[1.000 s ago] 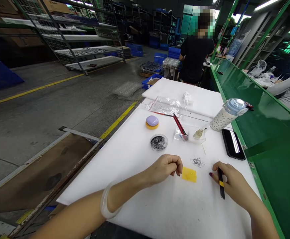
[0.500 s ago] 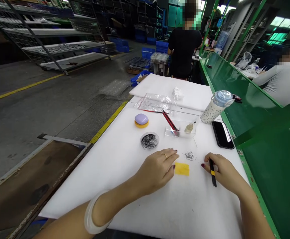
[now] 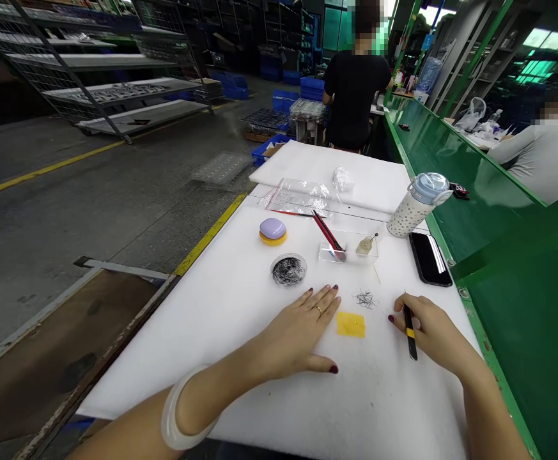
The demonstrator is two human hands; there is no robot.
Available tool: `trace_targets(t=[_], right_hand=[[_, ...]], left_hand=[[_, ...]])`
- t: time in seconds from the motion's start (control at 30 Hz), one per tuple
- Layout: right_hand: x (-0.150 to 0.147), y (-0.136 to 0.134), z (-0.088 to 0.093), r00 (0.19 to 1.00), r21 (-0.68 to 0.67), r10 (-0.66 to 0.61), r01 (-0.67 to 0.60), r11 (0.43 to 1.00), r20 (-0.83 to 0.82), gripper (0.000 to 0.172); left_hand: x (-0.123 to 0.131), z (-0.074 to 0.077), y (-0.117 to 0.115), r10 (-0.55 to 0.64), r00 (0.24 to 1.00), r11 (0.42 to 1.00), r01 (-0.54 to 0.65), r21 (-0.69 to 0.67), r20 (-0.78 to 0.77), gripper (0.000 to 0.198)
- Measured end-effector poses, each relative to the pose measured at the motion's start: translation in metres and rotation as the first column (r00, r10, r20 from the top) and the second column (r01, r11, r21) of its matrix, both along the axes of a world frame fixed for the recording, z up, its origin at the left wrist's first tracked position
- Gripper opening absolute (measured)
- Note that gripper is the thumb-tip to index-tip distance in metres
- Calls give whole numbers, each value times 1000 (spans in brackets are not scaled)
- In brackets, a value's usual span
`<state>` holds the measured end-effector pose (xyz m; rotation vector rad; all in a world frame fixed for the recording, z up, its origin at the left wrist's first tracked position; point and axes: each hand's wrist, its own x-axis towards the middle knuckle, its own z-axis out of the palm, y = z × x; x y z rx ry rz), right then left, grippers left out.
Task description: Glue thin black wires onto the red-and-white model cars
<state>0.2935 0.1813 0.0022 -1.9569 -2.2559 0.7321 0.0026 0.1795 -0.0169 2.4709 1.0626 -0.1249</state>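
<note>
Left grip (image 3: 298, 332) released, palm flat on the white foam desk (image 3: 379, 402) with fingers spread; right grip (image 3: 427, 326) clenched on black tweezers (image 3: 410, 335), just right of a yellow pad (image 3: 350, 324) and near a small heap of loose dark bristles (image 3: 365, 299). Risk judged moderate: bristles lying unconfined, liable to scatter from a slip of the left palm or a careless tweezer stroke; open dish of black bristles (image 3: 287, 270) just beyond the left fingertips (image 3: 329, 291), exposed to the same knock, with spillage the likely result

No readable text or labels
</note>
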Motion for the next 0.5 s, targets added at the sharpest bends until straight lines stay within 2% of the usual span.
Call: trace_targets(t=[0.2,0.5], right_hand=[[0,0,0,1000,10,0,0,1000,2,26],[0,-1,0,1000,40,12,-11,999,-3,25]], left_hand=[[2,11,1,37,999,993,-42,-110,-39,107],[-4,-9,0,-8,997,1000,7,16,83,104]])
